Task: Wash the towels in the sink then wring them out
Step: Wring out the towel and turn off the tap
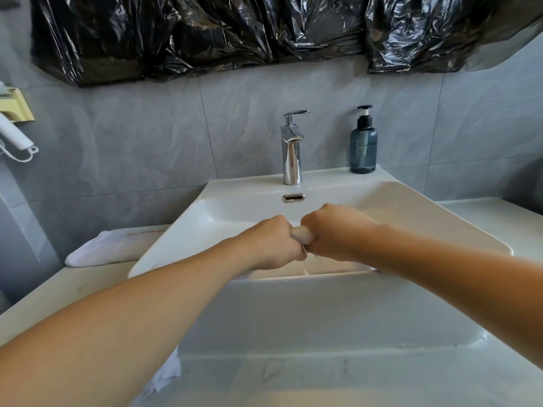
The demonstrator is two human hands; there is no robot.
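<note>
1. The scene was a bathroom with grey tiled walls, a crumpled black plastic sheet (pixel 205 33) hung across the top, and a pale counter (pixel 499 218) carrying a white rectangular sink (pixel 426 212).
2. Over the basin, the left hand (pixel 273 245) and the right hand (pixel 332 230) were both curled into fists, knuckle to knuckle, gripping a twisted white towel (pixel 302 234) between them. Only a short rope of cloth showed in the gap; the rest was hidden inside the fists.
3. The towel looked soft, limp and soaked, so probably heavier than when dry and a little slippery. A thin dribble seemed to fall from it toward the basin floor.
4. Judged from that, the best hold was at the two ends of the twisted roll, hands close together and turning opposite ways, which was how it was being held.
5. A second white towel (pixel 108 248), folded, lay on the counter just left of the sink, touching its rim. More white cloth (pixel 167 374) hung at the counter's front edge under the left forearm; whether it was another towel could not be told.
6. The chrome faucet (pixel 292 148) stood at the back rim, with a blue soap bottle (pixel 363 142) beside it to the right. No stream from the spout could be made out.
7. Nothing stood in the way of the wringing; the faucet and bottle were well behind the hands.
</note>
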